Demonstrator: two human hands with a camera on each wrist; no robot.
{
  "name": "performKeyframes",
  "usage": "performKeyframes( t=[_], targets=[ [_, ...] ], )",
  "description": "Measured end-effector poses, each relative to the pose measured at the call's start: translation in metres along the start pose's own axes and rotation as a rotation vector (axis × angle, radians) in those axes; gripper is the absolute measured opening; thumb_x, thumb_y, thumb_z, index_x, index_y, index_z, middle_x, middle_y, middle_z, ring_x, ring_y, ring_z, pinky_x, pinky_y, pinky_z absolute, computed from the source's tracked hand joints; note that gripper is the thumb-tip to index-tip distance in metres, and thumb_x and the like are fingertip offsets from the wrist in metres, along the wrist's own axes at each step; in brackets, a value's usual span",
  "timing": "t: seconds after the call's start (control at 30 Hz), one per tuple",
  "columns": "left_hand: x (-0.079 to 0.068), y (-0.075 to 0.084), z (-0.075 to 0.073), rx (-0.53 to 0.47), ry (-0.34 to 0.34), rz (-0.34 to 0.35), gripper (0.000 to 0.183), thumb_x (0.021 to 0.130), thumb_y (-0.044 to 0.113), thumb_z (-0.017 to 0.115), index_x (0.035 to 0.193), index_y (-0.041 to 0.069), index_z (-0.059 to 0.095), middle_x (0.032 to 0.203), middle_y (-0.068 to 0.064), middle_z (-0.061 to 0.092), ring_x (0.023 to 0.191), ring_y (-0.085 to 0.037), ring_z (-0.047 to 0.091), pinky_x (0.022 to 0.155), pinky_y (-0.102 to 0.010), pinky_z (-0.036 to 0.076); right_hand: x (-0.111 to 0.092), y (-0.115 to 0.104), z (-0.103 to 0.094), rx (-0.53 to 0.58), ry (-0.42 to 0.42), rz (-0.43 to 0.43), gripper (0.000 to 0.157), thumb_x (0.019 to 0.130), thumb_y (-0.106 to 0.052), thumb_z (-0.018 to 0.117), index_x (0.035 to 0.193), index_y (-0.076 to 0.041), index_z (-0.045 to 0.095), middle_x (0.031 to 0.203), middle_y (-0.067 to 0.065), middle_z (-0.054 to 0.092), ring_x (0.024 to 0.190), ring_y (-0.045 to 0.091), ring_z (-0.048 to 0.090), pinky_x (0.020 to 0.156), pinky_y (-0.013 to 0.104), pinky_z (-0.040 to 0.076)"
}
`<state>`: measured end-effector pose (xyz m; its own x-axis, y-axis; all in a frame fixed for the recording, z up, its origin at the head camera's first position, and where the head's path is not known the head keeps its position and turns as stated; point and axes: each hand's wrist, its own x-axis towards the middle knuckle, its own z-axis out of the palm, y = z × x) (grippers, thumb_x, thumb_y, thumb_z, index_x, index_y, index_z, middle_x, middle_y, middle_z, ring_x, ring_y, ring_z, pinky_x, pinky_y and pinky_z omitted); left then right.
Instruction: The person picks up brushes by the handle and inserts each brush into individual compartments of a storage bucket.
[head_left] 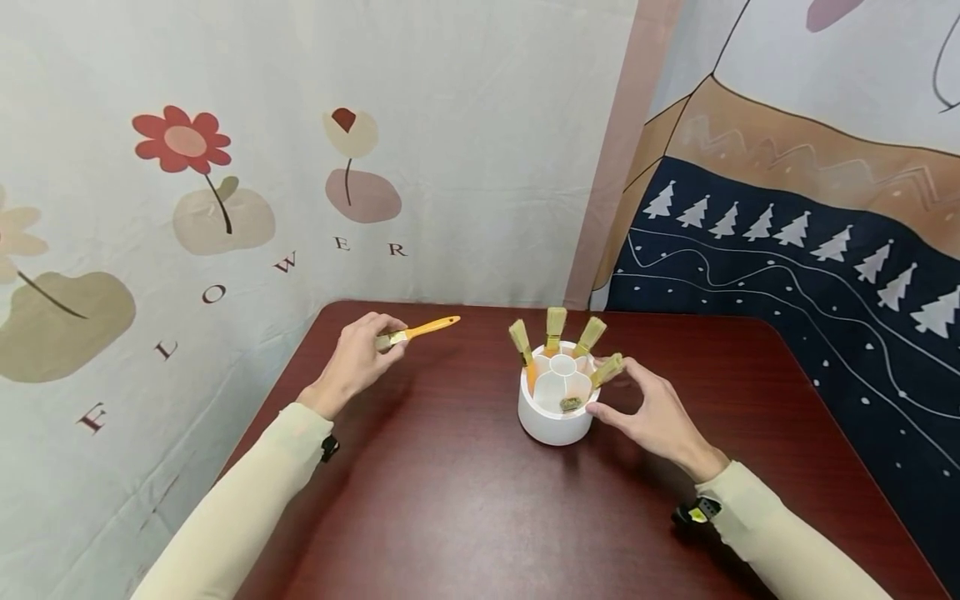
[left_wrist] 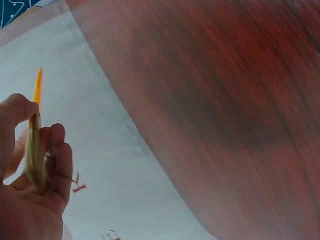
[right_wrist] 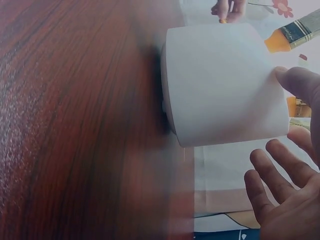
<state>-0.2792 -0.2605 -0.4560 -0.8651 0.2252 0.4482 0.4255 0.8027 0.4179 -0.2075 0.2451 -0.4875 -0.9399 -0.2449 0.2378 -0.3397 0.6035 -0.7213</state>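
Observation:
My left hand [head_left: 358,357] pinches a flat paintbrush [head_left: 431,327] between thumb and fingers near its bristle end. The brush's yellow handle points right in the head view, and my palm partly hides the bristles [left_wrist: 34,160]. At the right of the white round brush holder [head_left: 555,428], my right hand [head_left: 660,412] grips the rim with thumb and index finger. Its other fingers [right_wrist: 272,172] spread beside the wall. Several paintbrushes [head_left: 555,327] stand bristles up in the holder's compartments, one leaning out by the right hand's index finger. Another brush's bristles [head_left: 571,404] show low in the front compartment.
The holder stands on a dark red wooden table [head_left: 450,500] with rounded back corners. Behind it hangs a pale curtain [head_left: 480,167] printed with flowers and letters. A dark blue cloth [head_left: 750,292] with white trees hangs at the right.

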Motion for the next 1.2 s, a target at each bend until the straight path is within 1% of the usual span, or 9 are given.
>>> performKeyframes(
  t=[0.13,0.23,0.33,0.5,0.6,0.73,0.9,1.1,1.2],
  targets=[
    [0.002,0.007,0.001,-0.022,0.080,0.054,0.023,0.098,0.005,0.090,0.121,0.004,0.085,0.110,-0.015,0.082,0.095,-0.032,0.076,0.085,-0.048,0.063,0.000,-0.001,0.000,-0.004,-0.003,0.015,0.066,0.098,-0.050,0.095,0.150,-0.024,0.065,0.150,0.007,0.076,0.136,0.038,0.077,0.113,0.069,0.064],
    [0.001,0.011,0.002,-0.042,0.126,0.071,0.024,0.095,0.004,0.092,0.118,0.005,0.086,0.108,-0.014,0.084,0.092,-0.030,0.078,0.082,-0.045,0.063,-0.001,-0.001,0.001,-0.005,-0.002,0.019,0.065,0.098,-0.050,0.095,0.150,-0.024,0.065,0.150,0.007,0.076,0.135,0.036,0.078,0.112,0.067,0.065],
    [0.000,0.014,0.003,-0.066,0.153,0.060,0.024,0.093,0.004,0.093,0.116,0.007,0.085,0.108,-0.012,0.086,0.092,-0.029,0.080,0.082,-0.038,0.063,-0.001,-0.001,0.001,-0.003,0.002,0.015,0.064,0.098,-0.050,0.095,0.149,-0.024,0.065,0.149,0.007,0.077,0.133,0.035,0.078,0.112,0.066,0.066],
    [-0.001,0.023,0.002,-0.117,0.180,0.017,0.025,0.091,0.006,0.096,0.113,0.012,0.087,0.108,-0.008,0.088,0.093,-0.024,0.082,0.083,-0.016,0.056,-0.001,-0.001,0.002,0.006,0.007,0.007,0.062,0.098,-0.048,0.096,0.147,-0.024,0.066,0.147,0.006,0.078,0.131,0.034,0.079,0.111,0.065,0.066],
    [-0.001,0.031,0.001,-0.158,0.186,0.002,0.025,0.091,0.007,0.097,0.113,0.014,0.088,0.108,-0.006,0.088,0.092,-0.023,0.081,0.082,-0.008,0.052,-0.001,-0.001,0.003,0.009,0.008,0.006,0.062,0.098,-0.047,0.096,0.147,-0.024,0.066,0.147,0.007,0.078,0.131,0.034,0.080,0.111,0.065,0.066],
    [-0.002,0.042,0.000,-0.194,0.187,0.005,0.027,0.090,0.006,0.097,0.114,0.016,0.089,0.109,-0.004,0.088,0.093,-0.020,0.079,0.083,-0.007,0.052,-0.001,-0.002,0.003,0.009,0.008,0.006,0.061,0.098,-0.047,0.096,0.146,-0.025,0.066,0.146,0.006,0.078,0.131,0.033,0.080,0.111,0.065,0.066],
    [-0.003,0.054,-0.001,-0.238,0.200,0.010,0.029,0.090,0.006,0.097,0.114,0.020,0.090,0.109,0.000,0.087,0.096,-0.015,0.079,0.085,-0.008,0.053,-0.001,-0.003,0.003,0.013,0.009,0.000,0.061,0.097,-0.046,0.097,0.145,-0.025,0.066,0.146,0.005,0.078,0.131,0.034,0.080,0.110,0.065,0.066],
    [-0.003,0.065,-0.001,-0.331,0.207,0.008,0.033,0.092,0.003,0.094,0.116,0.025,0.091,0.110,0.002,0.088,0.095,-0.016,0.086,0.090,-0.010,0.057,0.000,-0.004,0.003,0.011,0.010,-0.002,0.060,0.097,-0.045,0.097,0.145,-0.025,0.066,0.146,0.005,0.078,0.130,0.032,0.080,0.110,0.064,0.067],
    [-0.003,0.068,-0.001,-0.364,0.209,0.012,0.035,0.093,0.001,0.093,0.118,0.025,0.090,0.111,0.002,0.089,0.093,-0.013,0.087,0.088,-0.013,0.059,-0.001,-0.004,0.003,0.010,0.011,-0.003,0.060,0.097,-0.045,0.098,0.145,-0.025,0.067,0.146,0.005,0.078,0.129,0.032,0.081,0.110,0.064,0.067]
  ],
)
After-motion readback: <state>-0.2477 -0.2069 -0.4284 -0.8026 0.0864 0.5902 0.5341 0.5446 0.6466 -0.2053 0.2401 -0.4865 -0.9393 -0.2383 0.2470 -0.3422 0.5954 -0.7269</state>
